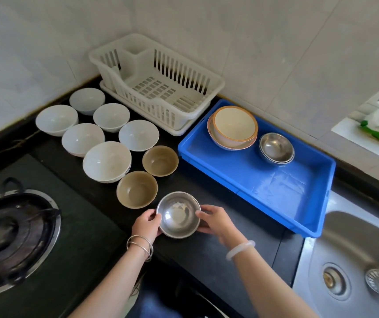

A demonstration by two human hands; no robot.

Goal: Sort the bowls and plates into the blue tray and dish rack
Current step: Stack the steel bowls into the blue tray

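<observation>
While both hands grip it, the steel bowl (178,214) is low over the counter (218,249), off the near left corner of the blue tray (275,187). I cannot tell whether it rests on the counter or is just lifted. The left hand (146,224) curls its fingers round the bowl's left rim, and the right hand (217,222) curls round the right rim.

The step in hand looks like taking up this bowl for the tray. Toward the tray's far side a stack of steel bowls (276,148) stands just beside a stack of orange-rimmed bowls (233,126). The next move calls for carrying the bowl over the tray's near wall and nesting it upright in the steel stack.

Left of the tray are two brown bowls (137,189) and six white bowls (106,161). Beyond the tray's far left corner stands the dish rack (161,88), with nothing in it.
</observation>
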